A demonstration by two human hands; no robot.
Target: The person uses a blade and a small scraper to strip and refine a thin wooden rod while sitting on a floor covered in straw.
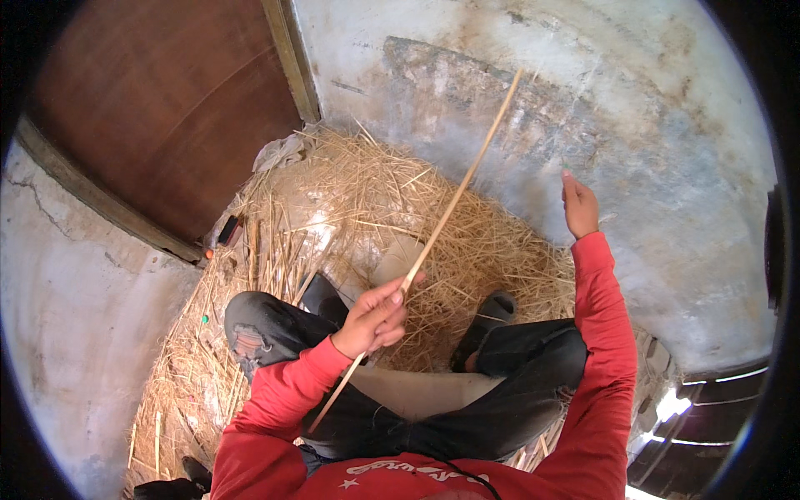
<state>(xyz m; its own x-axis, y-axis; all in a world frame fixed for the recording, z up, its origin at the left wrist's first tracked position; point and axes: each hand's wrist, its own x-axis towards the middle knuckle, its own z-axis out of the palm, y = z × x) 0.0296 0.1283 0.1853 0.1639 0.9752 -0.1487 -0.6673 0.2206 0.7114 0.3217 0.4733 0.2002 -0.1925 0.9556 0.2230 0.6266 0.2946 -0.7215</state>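
My left hand (375,318) is closed around a long pale stalk (457,197), thin and straight like a reed or cane. The stalk slants from over my lap up to the far right, its far end crossing the view of the wall. My right hand (581,206) is raised to the right, apart from the stalk, with its fingers drawn together. Whether something small sits between those fingertips is too hard to see. Between my bent legs lies a pale, smooth block or slab (417,390), partly covered by my left arm and legs.
Loose straw (467,258) and longer stalks (252,250) cover the floor. A stained plaster wall (667,208) rises ahead and right; a brown door panel (167,100) stands at the far left. A small dark-and-red object (230,231) lies near the door's foot, beside a crumpled cloth (282,153).
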